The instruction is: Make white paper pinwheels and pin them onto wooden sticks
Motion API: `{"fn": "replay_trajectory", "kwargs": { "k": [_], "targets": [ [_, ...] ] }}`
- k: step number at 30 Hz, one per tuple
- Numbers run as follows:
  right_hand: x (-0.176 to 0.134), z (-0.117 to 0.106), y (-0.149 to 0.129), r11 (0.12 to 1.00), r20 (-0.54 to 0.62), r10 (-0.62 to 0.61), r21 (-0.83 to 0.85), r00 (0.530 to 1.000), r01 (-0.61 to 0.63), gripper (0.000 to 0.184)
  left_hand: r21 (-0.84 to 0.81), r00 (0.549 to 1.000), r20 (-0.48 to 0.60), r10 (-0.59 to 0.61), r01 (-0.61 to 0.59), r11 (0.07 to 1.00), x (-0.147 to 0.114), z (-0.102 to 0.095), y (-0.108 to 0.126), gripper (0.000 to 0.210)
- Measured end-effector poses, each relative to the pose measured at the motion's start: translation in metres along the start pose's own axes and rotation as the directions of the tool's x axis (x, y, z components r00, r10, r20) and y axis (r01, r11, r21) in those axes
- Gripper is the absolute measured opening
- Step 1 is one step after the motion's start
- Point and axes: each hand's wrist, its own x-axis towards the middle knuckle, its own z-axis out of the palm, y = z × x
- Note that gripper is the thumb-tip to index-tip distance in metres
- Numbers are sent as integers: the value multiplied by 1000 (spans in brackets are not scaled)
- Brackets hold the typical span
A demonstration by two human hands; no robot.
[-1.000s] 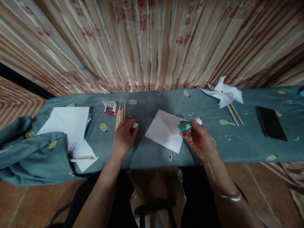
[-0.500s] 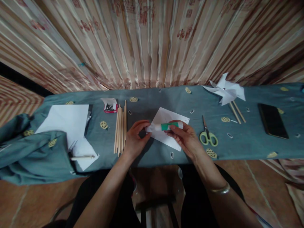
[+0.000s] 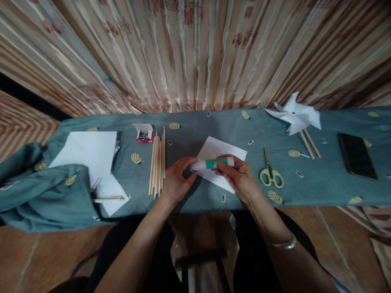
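Note:
A glue stick (image 3: 210, 163) with a green label lies sideways between my hands, above a square of white paper (image 3: 216, 179). The paper shows crease or cut lines toward its corners. My right hand (image 3: 240, 175) wraps the labelled barrel. At the other end, my left hand (image 3: 177, 178) pinches the whitish cap (image 3: 194, 166) between thumb and fingers. To the left of that hand, a bundle of wooden sticks (image 3: 157, 165) rests on the cloth. Green-handled scissors (image 3: 270, 175) lie beyond my right hand.
A red box of metal pins (image 3: 144, 135) stands open behind the sticks. White paper sheets (image 3: 88, 150) and a pen (image 3: 108, 199) lie at the left by bunched tablecloth (image 3: 61, 199). A paper pinwheel (image 3: 295, 114), two sticks (image 3: 308, 144) and a phone (image 3: 357, 155) are at the right.
My right hand has brought the glue stick's barrel closer to the cap in my left hand, so the two together look shorter. The view has shifted slightly.

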Motion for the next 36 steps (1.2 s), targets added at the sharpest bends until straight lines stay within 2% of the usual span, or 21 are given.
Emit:
{"fn": "replay_trajectory", "kwargs": {
  "k": [6,15,21,24,27,29,32,36],
  "targets": [
    [0,-1,0,1000,25,1,-27,1000,0,32,-22,1000,16,18,-18,1000,-1,1,1,24],
    [0,5,4,992,85,121,28,989,-124,37,-97,999,23,-23,25,995,-8,2,-2,24],
    [-3,11,6,988,143,151,-50,978,-146,41,-120,996,46,-79,84,989,-12,1,3,26],
    [-2,7,3,992,132,80,-111,988,-65,44,-79,989,-25,-148,146,986,-11,-2,-2,26],
    [0,-7,-3,971,33,-98,-217,995,103,40,59,978,-136,-159,169,984,-5,-11,-16,27],
    [2,-21,-7,925,-22,-217,-323,976,198,34,230,985,-164,-53,91,969,1,-19,-27,23],
    [2,-43,-11,847,-46,-306,-469,951,250,26,448,992,-102,69,-16,894,8,-28,-36,20],
    [-5,-67,-13,689,1,-355,-675,935,263,19,536,981,-83,175,-104,838,4,-22,-23,45]
  ]
}}
